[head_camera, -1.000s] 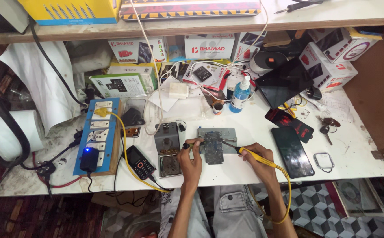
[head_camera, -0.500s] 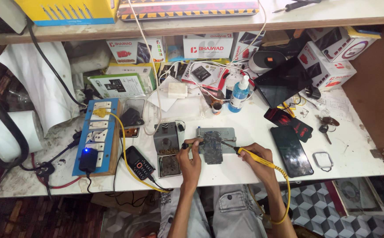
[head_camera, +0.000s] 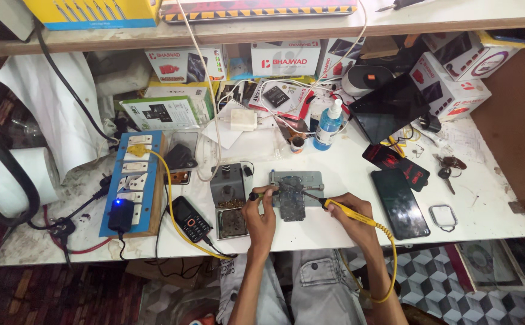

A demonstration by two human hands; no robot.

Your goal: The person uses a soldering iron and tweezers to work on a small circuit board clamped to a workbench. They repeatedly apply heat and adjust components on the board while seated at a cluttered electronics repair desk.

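A dark phone circuit board (head_camera: 292, 201) lies clamped on a grey metal holder (head_camera: 313, 180) near the front edge of the white bench. My right hand (head_camera: 346, 210) grips a yellow soldering iron (head_camera: 350, 212), its tip touching the board's upper right. My left hand (head_camera: 259, 209) pinches a thin dark tool (head_camera: 261, 195) with a yellow band, pointed at the board's left side. The iron's yellow coiled cord (head_camera: 390, 259) hangs off the bench past my right arm.
A grey soldering stand (head_camera: 229, 198) and black keypad phone (head_camera: 191, 219) sit left of my hands, beside a blue switchboard (head_camera: 131, 183). A black smartphone (head_camera: 402, 203) and small clear case (head_camera: 443, 216) lie right. Blue sanitizer bottle (head_camera: 328, 126), boxes and cables crowd the back.
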